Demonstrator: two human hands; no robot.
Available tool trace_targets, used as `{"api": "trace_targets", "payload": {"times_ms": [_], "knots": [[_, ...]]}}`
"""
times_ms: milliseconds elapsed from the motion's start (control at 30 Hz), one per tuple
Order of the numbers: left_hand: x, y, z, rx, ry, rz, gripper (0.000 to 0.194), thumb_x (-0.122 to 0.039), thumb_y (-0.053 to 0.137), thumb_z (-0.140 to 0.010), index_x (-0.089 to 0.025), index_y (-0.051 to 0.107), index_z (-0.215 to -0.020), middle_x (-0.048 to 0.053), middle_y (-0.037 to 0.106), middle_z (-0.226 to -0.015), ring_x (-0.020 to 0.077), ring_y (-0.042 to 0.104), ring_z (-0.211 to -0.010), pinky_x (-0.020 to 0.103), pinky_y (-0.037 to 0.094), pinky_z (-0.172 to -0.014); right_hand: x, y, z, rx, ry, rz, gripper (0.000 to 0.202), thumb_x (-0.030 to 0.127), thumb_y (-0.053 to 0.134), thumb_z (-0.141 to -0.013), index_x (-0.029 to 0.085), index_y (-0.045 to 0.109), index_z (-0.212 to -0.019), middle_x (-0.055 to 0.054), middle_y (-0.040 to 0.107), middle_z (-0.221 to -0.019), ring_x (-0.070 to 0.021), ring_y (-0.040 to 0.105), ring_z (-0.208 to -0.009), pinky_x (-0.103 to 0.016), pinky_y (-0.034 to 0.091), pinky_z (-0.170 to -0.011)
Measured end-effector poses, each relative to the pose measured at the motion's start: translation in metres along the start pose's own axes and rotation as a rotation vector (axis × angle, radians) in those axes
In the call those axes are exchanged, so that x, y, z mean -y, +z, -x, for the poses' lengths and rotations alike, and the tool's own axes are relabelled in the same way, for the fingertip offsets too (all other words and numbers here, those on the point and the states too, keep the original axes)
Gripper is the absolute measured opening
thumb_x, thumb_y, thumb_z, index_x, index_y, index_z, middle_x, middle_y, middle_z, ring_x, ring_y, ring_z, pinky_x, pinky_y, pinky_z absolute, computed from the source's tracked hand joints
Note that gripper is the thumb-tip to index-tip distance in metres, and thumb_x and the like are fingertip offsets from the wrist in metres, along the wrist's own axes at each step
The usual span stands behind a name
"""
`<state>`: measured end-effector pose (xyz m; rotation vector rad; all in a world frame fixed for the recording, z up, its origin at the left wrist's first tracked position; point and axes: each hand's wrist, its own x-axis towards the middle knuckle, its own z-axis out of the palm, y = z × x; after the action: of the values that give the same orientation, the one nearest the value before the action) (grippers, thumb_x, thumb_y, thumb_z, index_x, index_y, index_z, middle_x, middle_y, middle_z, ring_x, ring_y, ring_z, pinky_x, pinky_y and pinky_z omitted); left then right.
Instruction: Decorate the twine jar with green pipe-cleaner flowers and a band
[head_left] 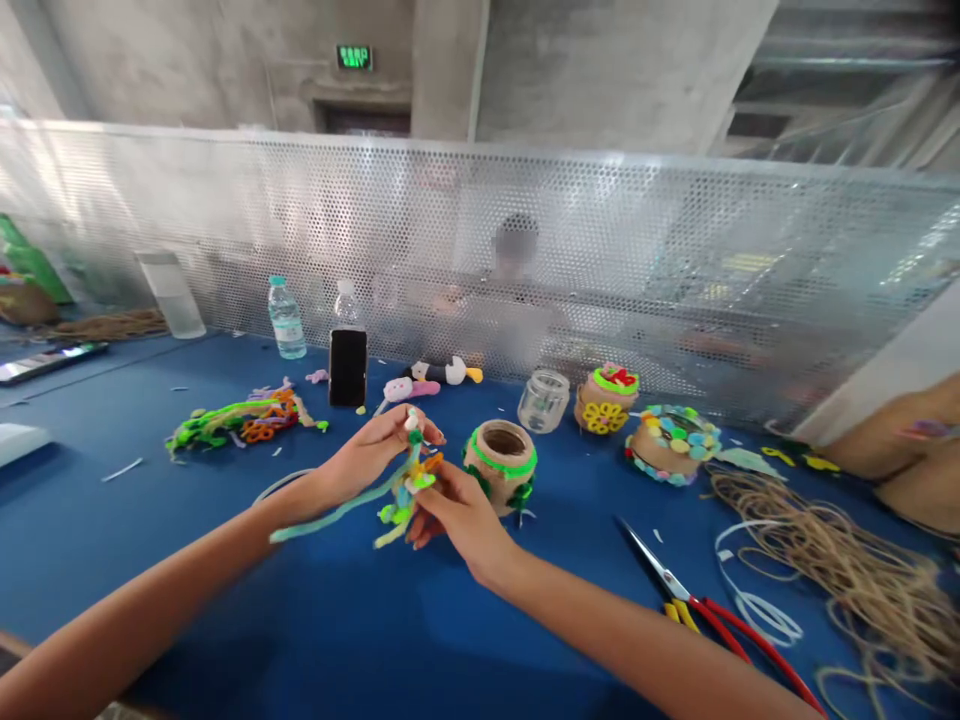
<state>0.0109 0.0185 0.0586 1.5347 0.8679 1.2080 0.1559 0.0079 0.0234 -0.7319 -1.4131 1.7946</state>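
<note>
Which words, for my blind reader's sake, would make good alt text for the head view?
A left hand and right hand hold colourful fuzzy stems over a blue table, beside a green-trimmed jar. A clear jar, red-handled scissors and loose twine are to the right.

two bare hands met at the middle, fingers curled

the bare left hand (382, 445), at the end of a bare forearm reaching in from lower left, had its fingertips pinched together. the bare right hand (461, 515), its forearm angled up from lower right, sat slightly lower, fingers bent inward, close beside the left.
</note>
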Motion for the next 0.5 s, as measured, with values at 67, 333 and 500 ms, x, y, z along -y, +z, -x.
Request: {"api": "trace_targets", "payload": {"times_ms": [67,333,500], "knots": [[0.003,-0.003,0.002,-0.058,-0.043,0.06,0.007,-0.022,0.056,-0.079,-0.016,0.054,-0.08,0.003,0.061,-0.085,0.0135,0.057,-0.08,0.022,0.044,-0.07,0.0,-0.002,0.005,-0.066,-0.002,0.016,0.033,0.043,0.066,-0.068,0.017,0.05,-0.081,0.006,0.053,-0.05,-0.0081,0.051,-0.039,-0.019,0.044,-0.04],[0.006,-0.017,0.005,-0.326,-0.021,0.298,0.012,-0.026,0.051,-0.082,-0.018,0.042,-0.08,-0.002,0.054,-0.068,0.0098,0.055,-0.06,0.02,0.046,-0.058,-0.019,-0.002,0.013,-0.111,0.099,0.055,0.018,0.033,0.055,-0.069,0.017,0.047,-0.066,0.008,0.046,-0.041,-0.0069,0.045,-0.032,-0.017,0.036,-0.033],[0.006,-0.034,0.004,-0.382,-0.063,0.226,0.012,-0.025,0.052,-0.081,-0.018,0.044,-0.078,-0.005,0.048,-0.061,0.0045,0.04,-0.041,0.014,0.029,-0.036,-0.028,-0.001,0.027,0.05,0.213,0.096,0.031,0.038,0.065,-0.066,0.015,0.051,-0.081,0.007,0.051,-0.045,-0.0062,0.044,-0.031,-0.017,0.036,-0.032]]}}
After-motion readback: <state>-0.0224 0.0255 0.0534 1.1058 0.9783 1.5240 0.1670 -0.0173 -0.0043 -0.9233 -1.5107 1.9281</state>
